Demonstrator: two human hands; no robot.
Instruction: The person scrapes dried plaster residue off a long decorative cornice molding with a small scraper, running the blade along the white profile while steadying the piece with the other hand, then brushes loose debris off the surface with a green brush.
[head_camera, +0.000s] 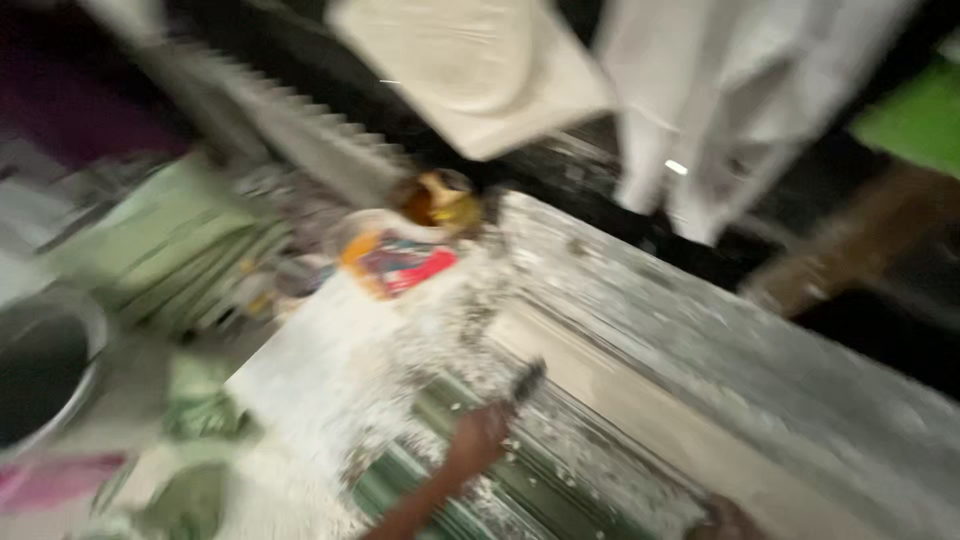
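Head view, motion-blurred: left hand (478, 440) fingers around a dark tool (527, 380); right hand (728, 518) cut off, grip unreadable.

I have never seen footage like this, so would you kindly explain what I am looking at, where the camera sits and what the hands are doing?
There is no machine here: a person works with bare hands, and the single picture comes from a camera worn on their head, looking down. It is heavily blurred by motion. One hand, reaching up from the bottom edge, grips a dark handle, apparently of a small tool; which hand it is I cannot tell. A second hand barely shows at the bottom right edge. They work over a long pale slab dusted with white powder. To the left are a metal bucket, a colourful packet and a small yellowish container. A person in white clothing stands beyond.
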